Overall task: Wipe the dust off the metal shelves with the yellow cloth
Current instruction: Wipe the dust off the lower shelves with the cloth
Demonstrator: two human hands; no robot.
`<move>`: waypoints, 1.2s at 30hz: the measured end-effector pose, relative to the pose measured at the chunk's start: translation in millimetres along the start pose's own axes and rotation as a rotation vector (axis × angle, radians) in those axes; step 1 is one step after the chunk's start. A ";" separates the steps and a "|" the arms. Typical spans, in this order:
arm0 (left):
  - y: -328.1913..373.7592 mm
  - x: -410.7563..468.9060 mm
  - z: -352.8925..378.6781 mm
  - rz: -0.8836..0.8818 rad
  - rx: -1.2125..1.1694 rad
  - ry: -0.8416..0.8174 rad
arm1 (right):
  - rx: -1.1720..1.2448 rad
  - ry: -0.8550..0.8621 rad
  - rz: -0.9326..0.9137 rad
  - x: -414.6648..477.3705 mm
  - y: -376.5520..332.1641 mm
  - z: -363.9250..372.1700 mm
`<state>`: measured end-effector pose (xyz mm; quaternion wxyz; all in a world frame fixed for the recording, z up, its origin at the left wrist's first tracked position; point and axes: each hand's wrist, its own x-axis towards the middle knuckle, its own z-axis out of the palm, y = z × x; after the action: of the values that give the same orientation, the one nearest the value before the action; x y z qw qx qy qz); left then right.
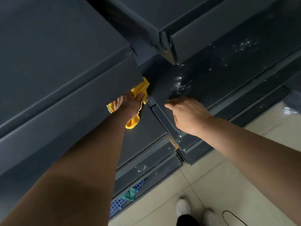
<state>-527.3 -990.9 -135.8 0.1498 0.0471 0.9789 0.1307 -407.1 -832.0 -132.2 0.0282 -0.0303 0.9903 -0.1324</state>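
1. You are looking steeply down the front of the dark metal shelves, which are filling the left and far parts of the view in stepped tiers.
2. Your left hand is reaching onto the middle shelf and lying on top of the yellow cloth. Its fingers are spread and pressing the cloth against the shelf, and the fingertips are partly hidden under the edge of the tier above.
3. The yellow cloth is lying bunched under that hand, showing at the hand's left, beyond its thumb and beside the wrist. It is sitting just left of the upright divider that is separating two shelf bays.
4. Your right hand is resting palm down on the right shelf, just beside the divider. Its fingers are loosely extended toward the left and holding nothing.
5. White dust specks are lying on the right shelf, on the far side of your right hand, and more are showing on a lower tier.
6. A blue perforated item is lying on the lowest tier at the near left, with a green cloth on it.
7. Your white shoes are standing on the pale tiled floor at the near right, and a black cable is lying just beside them.
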 end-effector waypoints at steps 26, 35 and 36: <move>41.3 -52.4 39.7 -0.168 -0.225 0.168 | 0.038 -0.029 -0.003 -46.1 84.0 -24.8; 142.7 -100.8 73.4 -0.045 -0.391 0.067 | 0.014 -0.081 -0.013 -68.9 127.7 -57.6; 150.3 -106.6 80.5 0.007 -0.271 0.074 | 0.003 -0.086 -0.008 -71.2 133.9 -60.5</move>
<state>-393.4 -841.0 -139.4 0.1182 0.0248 0.9570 0.2638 -347.1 -682.5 -105.8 0.0703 -0.0400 0.9879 -0.1327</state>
